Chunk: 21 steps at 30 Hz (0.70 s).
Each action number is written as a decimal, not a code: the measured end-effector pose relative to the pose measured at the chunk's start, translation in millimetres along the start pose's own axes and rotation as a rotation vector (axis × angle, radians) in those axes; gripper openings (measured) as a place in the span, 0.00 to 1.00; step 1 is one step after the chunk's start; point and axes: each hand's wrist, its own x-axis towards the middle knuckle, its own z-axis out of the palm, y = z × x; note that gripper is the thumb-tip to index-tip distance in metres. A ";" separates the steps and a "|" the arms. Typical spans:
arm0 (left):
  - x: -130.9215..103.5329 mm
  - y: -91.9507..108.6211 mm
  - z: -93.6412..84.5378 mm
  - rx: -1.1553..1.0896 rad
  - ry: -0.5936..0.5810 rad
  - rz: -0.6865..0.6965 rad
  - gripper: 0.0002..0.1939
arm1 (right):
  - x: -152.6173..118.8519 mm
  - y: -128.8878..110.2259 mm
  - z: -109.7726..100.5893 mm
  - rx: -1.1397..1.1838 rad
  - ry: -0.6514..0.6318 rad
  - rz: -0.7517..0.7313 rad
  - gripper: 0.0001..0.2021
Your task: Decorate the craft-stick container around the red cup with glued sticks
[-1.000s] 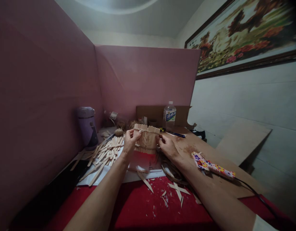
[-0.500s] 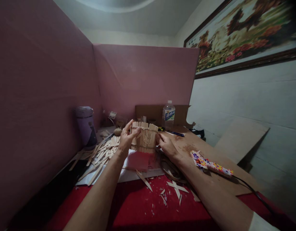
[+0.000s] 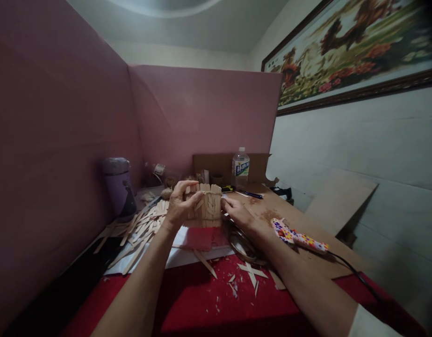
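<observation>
Two hands close on one small upright holder of pale wooden craft sticks, which stands on the counter at the edge of a white sheet. Our left hand has its grip clamped around the holder's left side, thumb across the front; our right hand pinches the right edge with its fingertips. Compared with a second ago, the holder sits lower and closer to us, and the left fingers have wrapped further round it, so we judge the piece is being pressed together and steadied. We cannot see whether the holder contains anything. Behind it stands a clear plastic water bottle; its fill is unclear. Loose wooden sticks lie to the left, a flower-patterned glue gun to the right.
</observation>
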 end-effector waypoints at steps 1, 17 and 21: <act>0.2 0.1 -0.7 0.048 -0.039 0.056 0.14 | -1.0 -1.1 -6.6 -0.039 0.006 0.008 0.15; -4.0 3.5 2.4 0.459 -0.194 0.367 0.10 | -98.9 31.4 -162.6 -0.715 -0.412 0.259 0.23; -3.8 3.2 0.3 0.500 -0.210 0.377 0.11 | -103.7 52.5 -166.7 -0.669 -0.368 0.356 0.28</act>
